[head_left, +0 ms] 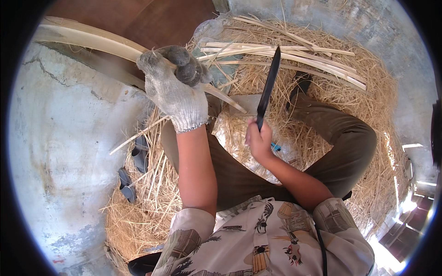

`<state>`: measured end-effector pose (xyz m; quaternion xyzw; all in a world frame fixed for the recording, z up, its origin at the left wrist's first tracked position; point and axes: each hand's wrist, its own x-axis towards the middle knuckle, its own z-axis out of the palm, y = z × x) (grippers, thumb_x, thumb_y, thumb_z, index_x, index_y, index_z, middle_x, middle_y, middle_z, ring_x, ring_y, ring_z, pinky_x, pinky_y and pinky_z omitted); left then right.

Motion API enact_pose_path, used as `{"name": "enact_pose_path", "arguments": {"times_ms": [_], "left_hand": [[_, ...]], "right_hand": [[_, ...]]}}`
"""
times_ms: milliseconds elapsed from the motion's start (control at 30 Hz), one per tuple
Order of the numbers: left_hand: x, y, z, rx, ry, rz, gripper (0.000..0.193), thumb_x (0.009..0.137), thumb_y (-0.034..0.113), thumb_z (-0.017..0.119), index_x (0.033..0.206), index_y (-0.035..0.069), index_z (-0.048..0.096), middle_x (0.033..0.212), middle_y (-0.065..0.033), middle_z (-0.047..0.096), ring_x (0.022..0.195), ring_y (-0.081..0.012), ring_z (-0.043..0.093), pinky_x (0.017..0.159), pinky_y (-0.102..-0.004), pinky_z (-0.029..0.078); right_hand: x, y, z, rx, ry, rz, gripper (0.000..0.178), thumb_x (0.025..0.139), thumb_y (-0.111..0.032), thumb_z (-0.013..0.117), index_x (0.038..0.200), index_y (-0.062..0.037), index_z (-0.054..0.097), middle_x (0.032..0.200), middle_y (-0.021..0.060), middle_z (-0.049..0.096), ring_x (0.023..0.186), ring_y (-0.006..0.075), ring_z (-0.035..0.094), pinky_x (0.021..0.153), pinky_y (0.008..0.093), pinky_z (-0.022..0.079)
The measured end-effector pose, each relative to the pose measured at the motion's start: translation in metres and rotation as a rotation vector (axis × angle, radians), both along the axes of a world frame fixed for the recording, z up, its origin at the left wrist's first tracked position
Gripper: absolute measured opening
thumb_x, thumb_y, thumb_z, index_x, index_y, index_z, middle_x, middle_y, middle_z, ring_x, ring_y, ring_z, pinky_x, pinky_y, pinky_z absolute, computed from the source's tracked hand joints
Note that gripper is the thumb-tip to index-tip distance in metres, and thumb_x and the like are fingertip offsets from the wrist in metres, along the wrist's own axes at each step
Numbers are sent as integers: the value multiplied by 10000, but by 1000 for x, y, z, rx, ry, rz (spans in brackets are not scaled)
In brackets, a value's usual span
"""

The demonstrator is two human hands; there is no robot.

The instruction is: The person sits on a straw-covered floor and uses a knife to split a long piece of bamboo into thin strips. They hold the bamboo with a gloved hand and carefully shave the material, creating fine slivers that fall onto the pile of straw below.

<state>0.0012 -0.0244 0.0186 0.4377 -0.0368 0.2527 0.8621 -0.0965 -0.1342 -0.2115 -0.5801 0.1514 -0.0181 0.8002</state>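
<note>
My left hand (172,83), in a white knitted work glove with grey fingertips, is closed around a long pale strip of split bamboo (87,39). The strip runs off to the far left behind the hand, and its narrow end shows to the right of the glove. Bare, my right hand (259,141) grips the handle of a long dark-bladed knife (268,87). The blade points up and away, its tip near several cut pale strips (285,53). Between the knife and the strip's end there is a small gap.
Straw-like shavings (138,230) cover the floor around my crossed legs (338,131). A cracked pale wall (60,138) stands at left, another at the far right. Grey sandals (126,184) lie by the left wall. A small blue object (276,147) sits beside my right wrist.
</note>
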Motion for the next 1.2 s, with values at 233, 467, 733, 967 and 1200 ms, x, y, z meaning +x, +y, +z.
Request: {"name": "enact_pose_path", "arguments": {"times_ms": [233,467,733,967,1200], "left_hand": [[0,-6,9,32,21,23,595,910,639,619,822,55,543,666,-41,468,472,-185,418,421,-367,359],[7,-9,-6,40,-25,110,608,894,648,632,861,44,574,634,-47,465,485,-180,422,434,-370,370],[4,11,8,16,47,106,520,969,558,577,884,45,565,665,-50,479,525,-173,432,467,-374,391],[0,-3,13,26,46,118,656,900,705,577,803,57,535,562,8,286,477,-151,296,455,-342,292],[3,11,13,17,23,5,664,872,707,612,726,67,513,543,-2,304,464,-152,303,426,-332,283]], "right_hand": [[0,-6,-21,-158,486,172,307,942,-214,576,716,-20,501,594,18,493,512,123,453,487,328,387],[-10,4,-10,60,8,-68,324,952,-240,601,716,-47,492,568,1,444,548,85,455,497,305,364],[2,-6,45,122,292,161,344,1009,-309,583,774,-87,464,546,-32,428,398,77,406,379,286,319],[-14,12,-24,-102,-12,18,222,999,-195,575,835,-47,549,632,-1,517,535,80,469,502,283,390],[-12,0,31,-61,121,92,248,979,-165,599,776,-37,535,607,0,505,472,99,437,455,322,371]]}}
